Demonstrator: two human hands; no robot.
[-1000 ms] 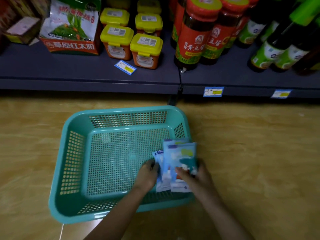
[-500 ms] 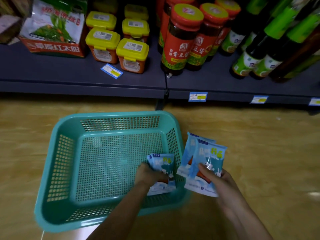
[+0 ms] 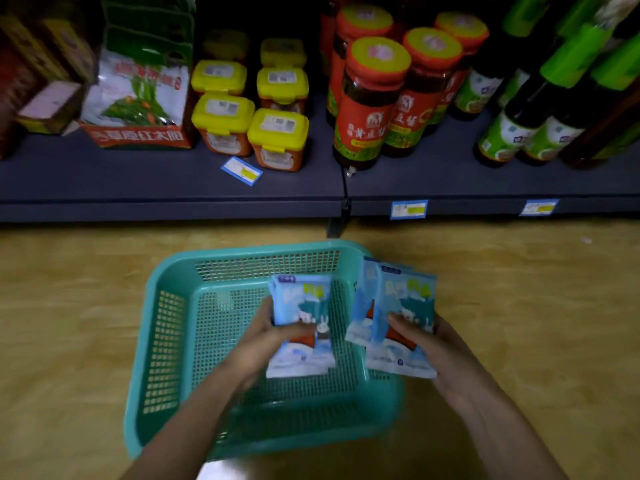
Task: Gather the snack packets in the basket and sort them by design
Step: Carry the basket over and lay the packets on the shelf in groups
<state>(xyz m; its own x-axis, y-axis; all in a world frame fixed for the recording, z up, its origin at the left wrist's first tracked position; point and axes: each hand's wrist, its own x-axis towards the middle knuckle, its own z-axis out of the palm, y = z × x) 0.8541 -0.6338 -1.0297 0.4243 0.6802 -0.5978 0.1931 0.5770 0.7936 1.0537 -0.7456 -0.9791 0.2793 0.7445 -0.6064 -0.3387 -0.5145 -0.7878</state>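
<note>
A teal mesh basket (image 3: pixel 162 341) sits on the wooden floor in front of me. My left hand (image 3: pixel 266 337) grips a blue snack packet (image 3: pixel 304 299) with a rabbit picture, held above the basket's inside. My right hand (image 3: pixel 440 348) grips two or more overlapping packets (image 3: pixel 401 303) of the same blue design over the basket's right rim. My thumbs lie across the packets' fronts. The basket's floor shows no other packets.
A dark shelf (image 3: pixel 173 181) runs across the back. On it stand yellow-lidded tubs (image 3: pixel 277 140), red-labelled sauce jars (image 3: pixel 367 109), green-capped bottles (image 3: pixel 540 109) and a white and green bag (image 3: pixel 138 95). Bare wooden floor (image 3: pixel 536 306) lies to the right.
My left hand has lifted its packet up out of the basket's bottom. My right hand's packets have moved further right, away from the left one. The view has shifted closer.
</note>
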